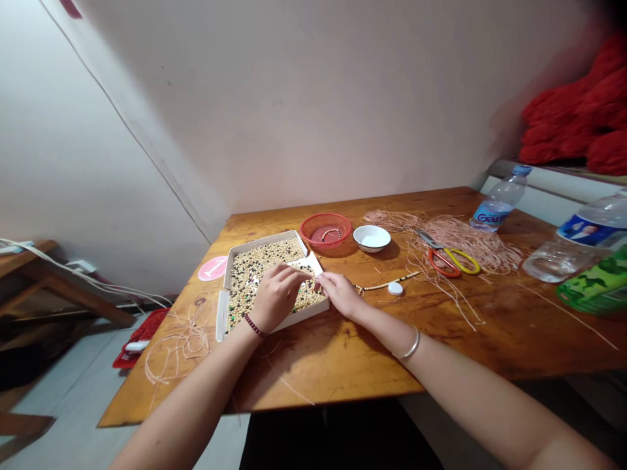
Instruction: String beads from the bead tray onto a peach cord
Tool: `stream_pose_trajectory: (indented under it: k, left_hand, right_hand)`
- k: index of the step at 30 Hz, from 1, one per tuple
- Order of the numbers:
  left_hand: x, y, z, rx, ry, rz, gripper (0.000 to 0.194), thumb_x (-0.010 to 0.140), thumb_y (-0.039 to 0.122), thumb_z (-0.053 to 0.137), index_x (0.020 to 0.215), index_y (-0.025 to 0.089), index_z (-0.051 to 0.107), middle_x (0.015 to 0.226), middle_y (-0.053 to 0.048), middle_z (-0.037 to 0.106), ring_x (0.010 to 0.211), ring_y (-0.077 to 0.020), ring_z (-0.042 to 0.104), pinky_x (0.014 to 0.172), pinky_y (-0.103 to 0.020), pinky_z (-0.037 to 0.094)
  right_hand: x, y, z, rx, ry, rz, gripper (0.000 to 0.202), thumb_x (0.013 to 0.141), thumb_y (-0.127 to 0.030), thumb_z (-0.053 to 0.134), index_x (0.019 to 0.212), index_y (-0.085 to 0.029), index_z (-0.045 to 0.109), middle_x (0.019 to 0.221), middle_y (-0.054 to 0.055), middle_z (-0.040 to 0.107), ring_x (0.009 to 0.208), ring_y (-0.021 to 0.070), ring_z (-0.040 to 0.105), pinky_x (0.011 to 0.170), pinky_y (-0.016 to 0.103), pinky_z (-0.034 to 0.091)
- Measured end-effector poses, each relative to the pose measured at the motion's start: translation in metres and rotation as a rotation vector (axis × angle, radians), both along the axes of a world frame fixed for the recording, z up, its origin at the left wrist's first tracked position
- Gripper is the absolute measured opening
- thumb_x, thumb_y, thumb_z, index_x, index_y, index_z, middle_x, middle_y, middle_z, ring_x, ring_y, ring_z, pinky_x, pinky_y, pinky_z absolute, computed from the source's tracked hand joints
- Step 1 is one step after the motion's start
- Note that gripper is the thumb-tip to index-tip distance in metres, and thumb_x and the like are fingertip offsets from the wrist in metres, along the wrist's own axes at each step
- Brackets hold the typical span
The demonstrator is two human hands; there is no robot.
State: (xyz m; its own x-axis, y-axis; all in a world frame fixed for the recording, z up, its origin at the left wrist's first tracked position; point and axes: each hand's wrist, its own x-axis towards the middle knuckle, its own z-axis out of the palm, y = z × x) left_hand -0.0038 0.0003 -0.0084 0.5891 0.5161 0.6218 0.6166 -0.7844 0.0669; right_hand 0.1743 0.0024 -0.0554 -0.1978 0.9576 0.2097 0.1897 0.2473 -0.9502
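Observation:
A shallow white box [226, 312] full of small cream, dark and a few green beads lies on the wooden table. Over its beads is my left hand [277, 294], fingers bent and reaching right; whether a bead is between the fingertips is too small to tell. At the box's right edge, my right hand [339, 292] is closed in a pinch, and what it holds is too small to make out. A beaded string [385, 285] lies to the right of that hand, beside a small white cap [395, 288].
Behind the box stand a red basket [326, 243] and a white bowl [371, 239]. Scissors [453, 260] rest on tangled pink cord [470, 238]. Bottles [497, 203] stand at the right. More loose cord [181, 346] and a pink round label [212, 267] lie at the left.

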Motion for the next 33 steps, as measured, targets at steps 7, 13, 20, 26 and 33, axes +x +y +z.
stream_pose_trajectory:
  k: [7, 13, 20, 26, 33]
  left_hand:
    - [0.001, -0.001, 0.001, -0.003, 0.014, 0.034, 0.018, 0.090, 0.016, 0.049, 0.098, 0.022, 0.064, 0.090, -0.004, 0.068, 0.087, -0.0189, 0.054, 0.080, -0.036, 0.045]
    - [0.001, -0.002, 0.002, -0.011, 0.026, 0.055, 0.021, 0.091, 0.016, 0.046, 0.097, 0.022, 0.065, 0.091, -0.005, 0.067, 0.089, -0.0201, 0.055, 0.080, -0.038, 0.046]
    - [0.001, -0.003, 0.003, -0.030, 0.035, 0.074, 0.021, 0.091, 0.014, 0.046, 0.097, 0.022, 0.064, 0.092, -0.005, 0.067, 0.091, -0.0201, 0.054, 0.082, -0.037, 0.045]
    - [0.002, -0.003, 0.003, -0.033, 0.031, 0.069, 0.020, 0.090, 0.013, 0.047, 0.097, 0.022, 0.063, 0.092, -0.004, 0.067, 0.091, -0.0197, 0.053, 0.082, -0.037, 0.045]
    - [0.003, -0.003, 0.003, -0.026, 0.018, 0.046, 0.021, 0.091, 0.013, 0.045, 0.097, 0.021, 0.063, 0.092, -0.005, 0.067, 0.090, -0.0203, 0.053, 0.081, -0.038, 0.045]
  right_hand:
    - [-0.001, -0.001, -0.001, -0.011, 0.031, 0.032, 0.040, 0.088, -0.045, 0.039, 0.070, -0.015, 0.059, 0.054, -0.002, 0.044, 0.053, 0.0119, 0.042, 0.053, 0.023, 0.031]
    - [-0.001, -0.001, -0.001, 0.001, 0.050, 0.034, 0.038, 0.088, -0.041, 0.039, 0.069, -0.016, 0.059, 0.056, -0.002, 0.046, 0.055, 0.0124, 0.044, 0.056, 0.024, 0.033]
    - [0.000, 0.000, -0.002, 0.035, 0.014, -0.011, 0.035, 0.086, -0.037, 0.039, 0.062, -0.017, 0.055, 0.061, 0.001, 0.053, 0.063, 0.0141, 0.049, 0.064, 0.026, 0.036]
    - [0.000, 0.003, -0.005, 0.043, 0.021, -0.024, 0.033, 0.086, -0.035, 0.038, 0.064, -0.017, 0.056, 0.068, 0.003, 0.059, 0.070, 0.0155, 0.054, 0.069, 0.027, 0.039]
    - [-0.002, -0.002, 0.006, -0.159, 0.267, 0.086, 0.027, 0.083, -0.035, 0.041, 0.070, -0.017, 0.055, 0.072, 0.004, 0.062, 0.058, 0.0110, 0.048, 0.048, 0.020, 0.029]
